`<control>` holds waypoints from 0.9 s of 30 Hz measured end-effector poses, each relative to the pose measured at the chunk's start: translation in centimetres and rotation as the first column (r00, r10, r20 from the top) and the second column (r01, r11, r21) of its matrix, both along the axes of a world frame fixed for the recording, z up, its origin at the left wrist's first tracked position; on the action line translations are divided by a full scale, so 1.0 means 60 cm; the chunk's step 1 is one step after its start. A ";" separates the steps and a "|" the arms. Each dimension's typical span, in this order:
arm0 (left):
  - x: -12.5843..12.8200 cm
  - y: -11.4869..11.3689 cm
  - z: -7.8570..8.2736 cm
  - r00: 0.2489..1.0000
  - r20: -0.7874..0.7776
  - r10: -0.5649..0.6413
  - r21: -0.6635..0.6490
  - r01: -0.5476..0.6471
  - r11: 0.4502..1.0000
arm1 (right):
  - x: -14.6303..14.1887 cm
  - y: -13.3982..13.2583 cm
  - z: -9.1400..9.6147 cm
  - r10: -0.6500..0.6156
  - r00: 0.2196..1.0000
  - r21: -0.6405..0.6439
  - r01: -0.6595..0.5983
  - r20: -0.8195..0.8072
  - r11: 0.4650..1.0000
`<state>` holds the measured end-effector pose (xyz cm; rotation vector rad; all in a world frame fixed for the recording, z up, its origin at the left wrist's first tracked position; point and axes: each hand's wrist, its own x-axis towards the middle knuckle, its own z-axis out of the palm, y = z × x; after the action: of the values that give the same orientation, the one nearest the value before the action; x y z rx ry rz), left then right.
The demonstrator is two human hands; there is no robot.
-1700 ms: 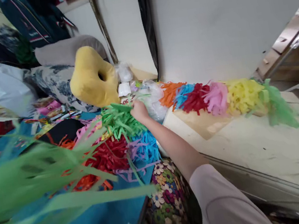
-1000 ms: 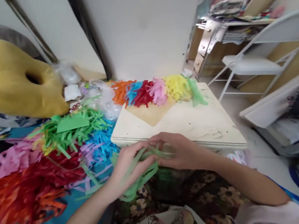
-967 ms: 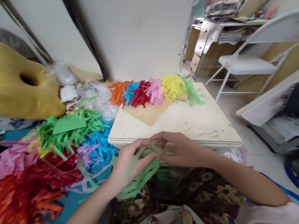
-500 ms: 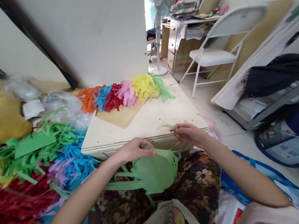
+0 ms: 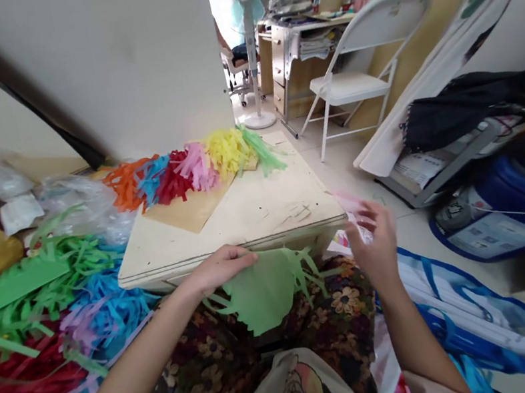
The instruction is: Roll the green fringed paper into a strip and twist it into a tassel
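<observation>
My left hand (image 5: pixel 224 267) pinches the top edge of a green fringed paper sheet (image 5: pixel 262 291) between thumb and fingers. The sheet hangs over my lap, with cut strips at both sides. My right hand (image 5: pixel 375 241) is raised past the right front corner of the cream tabletop (image 5: pixel 236 221), away from the sheet. Its fingers are apart and slightly blurred, and I see nothing in them. Behind it shows some pink plastic (image 5: pixel 347 200). On the tabletop's far edge lies a row of fringed paper tassels (image 5: pixel 196 165) in several colours, over a brown paper piece (image 5: pixel 194 212).
Heaps of green fringe (image 5: pixel 34 284), blue fringe (image 5: pixel 110 311) and red fringe (image 5: pixel 19 375) lie at left, beside clear plastic bags (image 5: pixel 86 204). At right stand a white folding chair (image 5: pixel 355 85), a blue barrel-like container (image 5: pixel 507 201) and a blue-white bag (image 5: pixel 469 302).
My right hand has left the paper and thin strips by the table edge, moving right with fingers spreading. Small thin strips now lie near the tabletop's right front. The view has turned right.
</observation>
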<state>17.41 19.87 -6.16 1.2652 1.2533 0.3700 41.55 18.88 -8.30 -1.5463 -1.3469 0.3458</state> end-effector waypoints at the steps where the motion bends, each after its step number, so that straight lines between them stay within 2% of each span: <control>1: 0.003 0.001 -0.001 1.000 -0.011 -0.014 0.014 0.014 1.000 | -0.017 -0.008 0.015 0.155 0.983 0.015 -0.157 0.096 0.987; 2: 0.005 0.001 -0.001 0.999 -0.023 -0.031 0.032 0.032 0.999 | -0.035 -0.014 0.029 0.336 0.924 -0.027 -0.337 0.183 0.941; 4: 0.008 0.000 0.000 0.996 -0.044 -0.076 0.066 0.078 0.995 | -0.068 -0.015 0.053 0.612 0.748 -0.175 -0.587 0.258 0.791; 6: 0.007 -0.002 0.003 0.990 -0.060 -0.127 0.070 0.131 0.989 | -0.085 -0.003 0.064 0.780 0.598 -0.339 -0.706 0.185 0.621; 8: 0.001 -0.005 0.005 0.982 -0.061 -0.177 0.049 0.180 0.982 | -0.084 0.019 0.065 0.852 0.519 -0.439 -0.751 0.069 0.493; 9: -0.003 -0.006 0.004 0.979 -0.056 -0.195 0.047 0.198 0.979 | -0.078 0.030 0.063 0.864 0.502 -0.463 -0.760 0.026 0.455; 12: -0.015 -0.006 0.000 0.980 -0.029 -0.195 0.047 0.196 0.980 | -0.049 0.055 0.057 0.875 0.480 -0.497 -0.773 -0.054 0.393; 17: -0.025 -0.002 -0.003 0.995 0.086 -0.052 -0.052 0.056 0.997 | 0.010 0.072 0.046 0.817 0.472 -0.490 -0.826 -0.330 0.279; 19: -0.028 -0.001 0.000 0.991 0.135 0.013 -0.108 0.001 0.994 | 0.035 0.075 0.040 0.787 0.492 -0.498 -0.822 -0.373 0.277; 20: -0.029 0.000 0.002 0.987 0.153 0.042 -0.130 -0.022 0.991 | 0.047 0.078 0.038 0.772 0.513 -0.497 -0.814 -0.376 0.299; 21: -0.030 0.001 0.003 0.983 0.171 0.068 -0.146 -0.043 0.988 | 0.056 0.080 0.038 0.751 0.544 -0.477 -0.807 -0.374 0.347; 22: -0.031 0.001 0.005 0.978 0.189 0.083 -0.156 -0.053 0.986 | 0.063 0.083 0.039 0.726 0.583 -0.434 -0.796 -0.364 0.422; 24: -0.031 0.000 0.008 0.974 0.219 0.058 -0.172 -0.020 0.985 | 0.062 0.087 0.046 0.669 0.659 -0.271 -0.752 -0.345 0.601; 25: -0.030 0.000 0.010 0.973 0.231 0.024 -0.172 0.016 0.985 | 0.054 0.088 0.053 0.655 0.671 -0.170 -0.732 -0.348 0.660; 26: -0.028 -0.001 0.013 0.971 0.240 -0.018 -0.163 0.059 0.985 | 0.041 0.088 0.060 0.667 0.654 -0.085 -0.734 -0.358 0.674; 27: -0.025 -0.002 0.015 0.967 0.245 -0.065 -0.145 0.102 0.984 | 0.023 0.087 0.067 0.707 0.599 -0.035 -0.771 -0.375 0.635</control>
<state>15.88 19.75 -5.24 1.0998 1.0002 0.3451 42.95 24.09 -4.25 -0.9105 -1.6669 1.2492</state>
